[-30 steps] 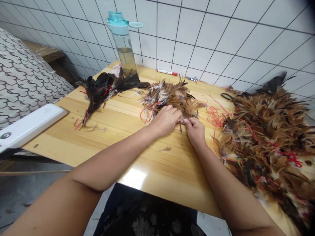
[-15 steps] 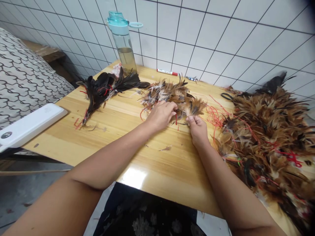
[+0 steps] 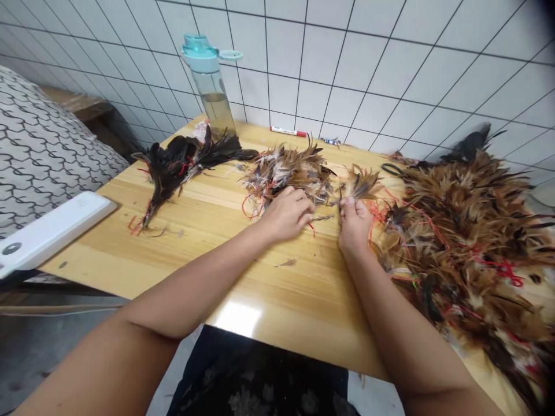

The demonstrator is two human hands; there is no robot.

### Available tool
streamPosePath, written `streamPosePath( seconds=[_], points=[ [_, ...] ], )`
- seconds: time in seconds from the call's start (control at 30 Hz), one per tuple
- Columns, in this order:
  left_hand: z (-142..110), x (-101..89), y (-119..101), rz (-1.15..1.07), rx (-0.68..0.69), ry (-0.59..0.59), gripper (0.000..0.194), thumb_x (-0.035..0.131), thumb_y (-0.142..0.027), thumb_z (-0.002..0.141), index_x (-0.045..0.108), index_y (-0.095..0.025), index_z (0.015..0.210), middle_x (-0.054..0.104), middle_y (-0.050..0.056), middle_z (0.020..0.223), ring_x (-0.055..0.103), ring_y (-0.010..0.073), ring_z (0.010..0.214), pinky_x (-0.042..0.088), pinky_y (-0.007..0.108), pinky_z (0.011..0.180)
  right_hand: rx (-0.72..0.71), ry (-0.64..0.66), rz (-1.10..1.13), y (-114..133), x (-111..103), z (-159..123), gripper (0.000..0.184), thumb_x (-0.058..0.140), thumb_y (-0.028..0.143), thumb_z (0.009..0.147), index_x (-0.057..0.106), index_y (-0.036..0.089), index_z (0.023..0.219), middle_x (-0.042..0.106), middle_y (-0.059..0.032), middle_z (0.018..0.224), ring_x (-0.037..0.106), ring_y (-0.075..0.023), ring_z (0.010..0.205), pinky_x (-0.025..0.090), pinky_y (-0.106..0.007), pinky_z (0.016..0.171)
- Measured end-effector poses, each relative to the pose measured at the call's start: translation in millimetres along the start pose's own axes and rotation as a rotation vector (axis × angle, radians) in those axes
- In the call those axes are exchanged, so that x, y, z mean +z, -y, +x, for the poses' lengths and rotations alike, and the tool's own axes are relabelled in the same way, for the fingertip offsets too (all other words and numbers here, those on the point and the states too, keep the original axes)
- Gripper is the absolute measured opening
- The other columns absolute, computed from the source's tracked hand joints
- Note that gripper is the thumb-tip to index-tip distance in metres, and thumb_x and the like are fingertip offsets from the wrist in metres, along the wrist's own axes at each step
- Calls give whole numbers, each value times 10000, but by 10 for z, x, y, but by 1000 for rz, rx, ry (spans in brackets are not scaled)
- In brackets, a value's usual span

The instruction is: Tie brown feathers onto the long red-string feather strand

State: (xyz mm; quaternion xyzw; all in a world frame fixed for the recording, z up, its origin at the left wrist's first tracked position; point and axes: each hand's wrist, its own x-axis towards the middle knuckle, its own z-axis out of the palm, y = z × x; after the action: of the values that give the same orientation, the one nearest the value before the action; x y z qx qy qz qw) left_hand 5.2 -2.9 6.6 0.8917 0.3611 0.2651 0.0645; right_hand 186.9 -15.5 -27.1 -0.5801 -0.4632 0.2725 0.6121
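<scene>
My left hand [image 3: 288, 212] rests with curled fingers on the near edge of a small pile of brown feathers [image 3: 286, 170] in the middle of the wooden table [image 3: 243, 271]. A thin red string pokes out under its fingertips. My right hand [image 3: 355, 222] is closed on a small bundle of brown feathers [image 3: 361, 184], whose tips fan up and away from the fist. That bundle hangs between the middle pile and a large heap of brown feathers with red strings [image 3: 468, 231] on the right.
A bunch of black feathers [image 3: 182, 162] lies at the back left. A water bottle [image 3: 210, 84] and a red marker [image 3: 288, 132] stand by the tiled wall. A white device [image 3: 47, 231] sits on the left corner. Scissors handles [image 3: 392, 169] lie beside the heap.
My right hand pulled a small feather bundle out of the middle pile and carried it right, toward the large heap. My left hand stayed on the pile.
</scene>
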Motion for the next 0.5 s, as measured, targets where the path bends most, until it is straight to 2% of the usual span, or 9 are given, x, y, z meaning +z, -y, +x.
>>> streamPosePath(
  seconds=[0.13, 0.27, 0.37, 0.5],
  points=[
    [138, 205, -173, 59, 18, 46, 199, 547, -301, 900, 675, -158, 955, 621, 96, 974, 485, 237, 953, 414, 366, 876, 31, -41, 94, -26, 22, 1, 427, 519, 625, 792, 533, 199, 754, 382, 64, 588, 357, -105, 543, 345, -255, 555],
    [228, 356, -231, 87, -26, 97, 173, 523, -261, 910, 644, -137, 916, 619, 101, 945, 496, 237, 938, 403, 373, 883, 2, -44, 27, -15, 20, -2, 387, 495, 582, 815, 535, 205, 737, 440, 43, 603, 419, -126, 588, 382, -271, 604],
    [208, 382, -197, 90, -29, 97, 193, 435, -184, 930, 613, -148, 863, 609, 92, 911, 494, 227, 912, 394, 359, 850, -23, -44, -34, -7, 11, -14, 349, 489, 534, 823, 539, 206, 719, 521, 14, 643, 491, -148, 653, 413, -288, 671],
    [120, 294, -123, 40, -30, 39, 127, 442, -104, 882, 551, -167, 860, 598, 81, 908, 491, 216, 892, 388, 346, 813, -54, -50, -109, -12, -5, -37, 321, 481, 492, 825, 556, 207, 698, 593, -10, 678, 530, -164, 696, 429, -301, 721]
  ],
)
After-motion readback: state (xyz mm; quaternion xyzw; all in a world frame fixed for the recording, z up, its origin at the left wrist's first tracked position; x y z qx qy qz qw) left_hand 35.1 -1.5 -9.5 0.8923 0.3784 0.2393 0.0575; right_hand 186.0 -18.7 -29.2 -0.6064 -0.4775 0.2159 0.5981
